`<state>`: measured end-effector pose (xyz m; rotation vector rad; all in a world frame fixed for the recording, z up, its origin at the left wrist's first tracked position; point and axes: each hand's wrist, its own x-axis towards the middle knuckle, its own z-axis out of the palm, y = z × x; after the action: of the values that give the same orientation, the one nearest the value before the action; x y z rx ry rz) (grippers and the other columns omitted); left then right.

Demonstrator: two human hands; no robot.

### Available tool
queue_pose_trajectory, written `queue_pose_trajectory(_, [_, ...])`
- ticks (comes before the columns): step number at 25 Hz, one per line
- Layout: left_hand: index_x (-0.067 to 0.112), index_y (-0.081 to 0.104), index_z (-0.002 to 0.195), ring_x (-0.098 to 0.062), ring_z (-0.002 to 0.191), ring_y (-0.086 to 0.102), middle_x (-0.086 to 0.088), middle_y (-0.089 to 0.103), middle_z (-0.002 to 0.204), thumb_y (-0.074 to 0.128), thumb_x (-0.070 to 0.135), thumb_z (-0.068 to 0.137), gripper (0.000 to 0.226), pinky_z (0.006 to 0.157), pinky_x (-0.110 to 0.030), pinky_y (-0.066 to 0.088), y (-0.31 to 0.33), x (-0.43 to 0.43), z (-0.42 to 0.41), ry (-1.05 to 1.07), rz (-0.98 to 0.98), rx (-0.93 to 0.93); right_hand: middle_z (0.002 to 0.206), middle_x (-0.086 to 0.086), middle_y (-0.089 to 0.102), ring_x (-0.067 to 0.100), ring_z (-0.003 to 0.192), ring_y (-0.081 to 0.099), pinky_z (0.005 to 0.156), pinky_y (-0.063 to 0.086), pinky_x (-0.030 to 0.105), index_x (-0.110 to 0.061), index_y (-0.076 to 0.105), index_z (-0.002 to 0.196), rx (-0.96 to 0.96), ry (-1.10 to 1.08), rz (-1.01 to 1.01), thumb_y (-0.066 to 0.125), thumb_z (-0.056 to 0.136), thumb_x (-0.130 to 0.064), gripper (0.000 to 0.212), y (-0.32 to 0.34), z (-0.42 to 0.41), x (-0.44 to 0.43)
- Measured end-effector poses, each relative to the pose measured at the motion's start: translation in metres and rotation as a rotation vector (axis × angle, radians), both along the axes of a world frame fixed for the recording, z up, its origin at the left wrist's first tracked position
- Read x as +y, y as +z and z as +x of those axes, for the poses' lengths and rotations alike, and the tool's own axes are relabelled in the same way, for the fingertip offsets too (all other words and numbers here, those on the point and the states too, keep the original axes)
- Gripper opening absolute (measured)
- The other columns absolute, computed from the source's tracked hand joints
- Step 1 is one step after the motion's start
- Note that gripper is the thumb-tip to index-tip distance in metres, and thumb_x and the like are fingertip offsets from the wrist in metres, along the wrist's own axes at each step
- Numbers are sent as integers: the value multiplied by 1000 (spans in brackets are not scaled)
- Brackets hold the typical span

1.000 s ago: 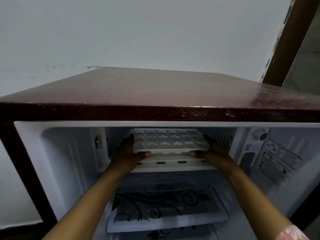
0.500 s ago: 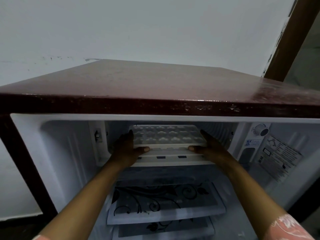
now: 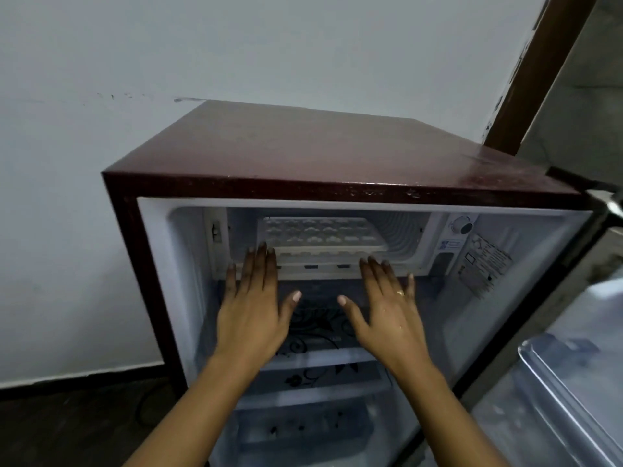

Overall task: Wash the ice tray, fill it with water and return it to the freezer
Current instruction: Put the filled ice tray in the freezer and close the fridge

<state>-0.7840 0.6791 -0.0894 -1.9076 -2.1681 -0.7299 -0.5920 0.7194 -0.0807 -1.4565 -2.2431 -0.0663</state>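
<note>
A white ice tray (image 3: 320, 234) lies flat inside the freezer compartment (image 3: 404, 230) at the top of the small maroon fridge (image 3: 320, 156). My left hand (image 3: 253, 305) hovers just in front of the tray's left end, fingers straight and spread, holding nothing. On the other side my right hand (image 3: 391, 308), wet and with a ring, is spread the same way below the tray's right end. Neither hand touches the tray.
The fridge door (image 3: 573, 382) stands open at the right. Glass shelves with a floral print (image 3: 320, 335) sit below the freezer. A thermostat knob (image 3: 465, 226) and a label (image 3: 485, 261) are on the inner right wall. A wall is behind, dark floor at left.
Both hands have let go of the ice tray and drawn back out of the freezer with fingers spread. The tray stays on the freezer floor. The view has pulled back and up.
</note>
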Motion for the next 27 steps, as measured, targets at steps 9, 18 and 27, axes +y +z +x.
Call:
queue_pose_trajectory(9, [1,24,144,-25,142,16,-14,24,152,21,52,94,72,113,-35,-9,14,-110,35,-23,116,91,155,4,24,21,145,14,111,-17,37,-14,23,147,-46,-136,77,-9,81,-70,92,30,17,-129])
queue_pose_trajectory(18, [2,22,144,-22,142,12,-12,20,153,26,49,92,70,114,-34,-10,29,-217,69,-157,198,78,151,6,33,24,142,23,112,-14,39,-12,30,145,-74,-314,152,17,89,-59,73,48,54,-259])
queue_pose_trajectory(27, [0,27,142,-23,141,14,-15,26,151,17,51,95,70,114,-40,-6,24,-287,141,-290,170,49,143,9,45,23,137,33,115,0,38,-9,42,138,-103,-517,213,22,94,-53,65,51,130,-357])
